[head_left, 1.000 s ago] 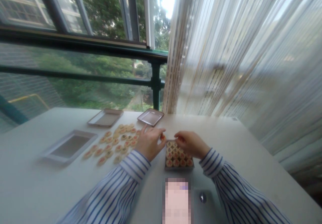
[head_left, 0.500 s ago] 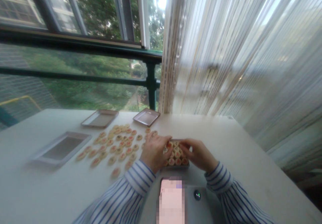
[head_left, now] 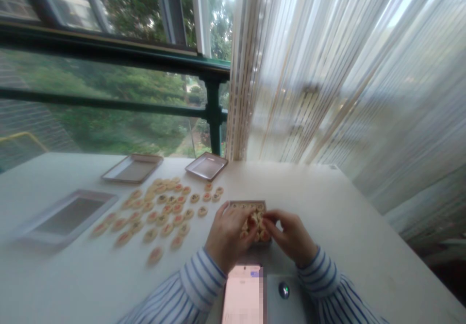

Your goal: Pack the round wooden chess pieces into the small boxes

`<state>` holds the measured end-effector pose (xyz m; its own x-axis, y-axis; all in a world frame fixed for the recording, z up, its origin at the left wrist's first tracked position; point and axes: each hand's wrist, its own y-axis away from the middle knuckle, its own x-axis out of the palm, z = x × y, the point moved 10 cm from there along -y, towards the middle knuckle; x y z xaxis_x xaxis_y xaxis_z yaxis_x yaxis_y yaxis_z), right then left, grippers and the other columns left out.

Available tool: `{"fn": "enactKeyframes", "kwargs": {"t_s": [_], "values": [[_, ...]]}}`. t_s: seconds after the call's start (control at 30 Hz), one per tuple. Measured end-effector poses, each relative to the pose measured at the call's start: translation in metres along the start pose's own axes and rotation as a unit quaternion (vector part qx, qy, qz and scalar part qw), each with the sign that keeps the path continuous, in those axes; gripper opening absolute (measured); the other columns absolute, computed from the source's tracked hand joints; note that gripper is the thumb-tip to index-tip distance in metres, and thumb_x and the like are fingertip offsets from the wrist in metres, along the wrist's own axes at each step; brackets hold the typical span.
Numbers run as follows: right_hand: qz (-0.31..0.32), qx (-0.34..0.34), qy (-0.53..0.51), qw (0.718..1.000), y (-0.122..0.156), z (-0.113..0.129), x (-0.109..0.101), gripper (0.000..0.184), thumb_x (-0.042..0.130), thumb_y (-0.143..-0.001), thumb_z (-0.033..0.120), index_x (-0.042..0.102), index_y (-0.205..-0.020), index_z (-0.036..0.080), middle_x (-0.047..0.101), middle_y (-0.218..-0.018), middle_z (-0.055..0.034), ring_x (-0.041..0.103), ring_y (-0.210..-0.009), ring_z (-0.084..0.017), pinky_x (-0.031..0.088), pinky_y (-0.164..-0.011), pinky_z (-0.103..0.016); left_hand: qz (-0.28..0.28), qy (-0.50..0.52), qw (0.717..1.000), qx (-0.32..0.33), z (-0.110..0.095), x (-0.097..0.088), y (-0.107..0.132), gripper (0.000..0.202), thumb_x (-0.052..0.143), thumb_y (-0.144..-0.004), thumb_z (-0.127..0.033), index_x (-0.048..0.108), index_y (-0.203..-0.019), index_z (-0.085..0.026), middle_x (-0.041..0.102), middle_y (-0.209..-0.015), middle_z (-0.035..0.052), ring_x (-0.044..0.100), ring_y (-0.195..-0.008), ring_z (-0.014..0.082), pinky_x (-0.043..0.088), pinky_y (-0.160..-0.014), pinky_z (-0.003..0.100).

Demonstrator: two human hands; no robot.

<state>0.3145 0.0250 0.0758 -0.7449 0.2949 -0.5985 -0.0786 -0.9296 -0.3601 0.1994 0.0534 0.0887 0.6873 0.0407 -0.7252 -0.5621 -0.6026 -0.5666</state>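
A small rectangular tray (head_left: 265,203) holds round Chinese chess pieces (head_left: 262,235) with red and dark characters, set close together. My left hand (head_left: 231,229) curves over the tray's left side, its thumb and fingers closed around a reddish Chinese chess piece (head_left: 252,223). From the right, my right hand (head_left: 289,229) reaches in with thumb and forefinger brought together above the pieces. What is between those right fingertips is too blurred to make out. The left hand hides part of the tray and its pieces.
Several loose Chinese chess pieces (head_left: 167,229) lie scattered on the white table (head_left: 327,207) to the left. Shallow trays stand beyond them: one at the back (head_left: 207,166), one farther left (head_left: 133,169), and a larger one (head_left: 69,217). A phone (head_left: 243,295) lies close in front.
The view has shifted slightly, so the loose pieces and trays appear farther left. My left hand has come nearer over the tray, and the tray's back row now shows beyond my fingers.
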Motion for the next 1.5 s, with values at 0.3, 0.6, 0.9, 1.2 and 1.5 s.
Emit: {"fn": "enactKeyframes", "kwargs": {"t_s": [0.3, 0.6, 0.9, 1.2, 1.5], "values": [[0.040, 0.020, -0.064, 0.997, 0.001, 0.007, 0.010, 0.018, 0.052, -0.078, 0.029, 0.064, -0.087, 0.019, 0.067, -0.076, -0.0016, 0.056, -0.064, -0.011, 0.043, -0.058, -0.020, -0.055, 0.010, 0.998, 0.042, -0.013, -0.011, 0.008, 0.024, 0.055, -0.074, -0.022, 0.054, -0.098, -0.019, 0.066, -0.081, 0.0022, 0.061, -0.081, 0.0162, 0.034, -0.095, 0.043], [0.050, 0.042, -0.101, 0.993, 0.002, 0.002, 0.017, 0.018, 0.055, -0.076, 0.029, 0.066, -0.085, 0.018, 0.067, -0.074, -0.0023, 0.057, -0.063, -0.011, 0.044, -0.055, -0.021, -0.048, 0.041, 0.996, 0.055, -0.013, -0.002, 0.013, 0.028, 0.056, -0.073, -0.016, 0.051, -0.100, -0.019, 0.066, -0.087, 0.0020, 0.061, -0.083, 0.0149, 0.036, -0.094, 0.042], [0.031, 0.034, -0.092, 0.995, 0.001, 0.005, 0.010, 0.015, 0.056, -0.074, 0.024, 0.066, -0.083, 0.018, 0.068, -0.073, -0.0016, 0.056, -0.060, -0.010, 0.044, -0.055, -0.020, -0.029, 0.157, 0.987, 0.010, -0.002, 0.000, 0.014, 0.029, 0.057, -0.074, -0.020, 0.052, -0.102, -0.017, 0.064, -0.087, 0.0057, 0.059, -0.085, 0.0162, 0.046, -0.082, 0.033], [0.015, 0.011, -0.072, 0.997, 0.005, 0.006, 0.006, 0.013, 0.057, -0.074, 0.021, 0.066, -0.083, 0.020, 0.067, -0.071, -0.0005, 0.055, -0.061, -0.011, 0.041, -0.055, -0.022, 0.049, 0.347, 0.921, -0.171, 0.029, 0.022, 0.020, 0.017, 0.053, -0.078, -0.026, 0.064, -0.088, -0.018, 0.067, -0.084, 0.0039, 0.061, -0.079, 0.0148, 0.049, -0.073, 0.026], [0.009, -0.031, -0.083, 0.996, 0.004, 0.014, 0.005, 0.015, 0.054, -0.077, 0.022, 0.063, -0.089, 0.020, 0.065, -0.073, -0.0015, 0.056, -0.065, -0.011, 0.044, -0.060, -0.023, 0.046, 0.474, 0.823, -0.309, 0.044, 0.036, 0.029, 0.020, 0.062, -0.070, -0.031, 0.065, -0.081, -0.014, 0.069, -0.074, 0.0048, 0.063, -0.070, 0.0158, 0.050, -0.066, 0.026]]}}
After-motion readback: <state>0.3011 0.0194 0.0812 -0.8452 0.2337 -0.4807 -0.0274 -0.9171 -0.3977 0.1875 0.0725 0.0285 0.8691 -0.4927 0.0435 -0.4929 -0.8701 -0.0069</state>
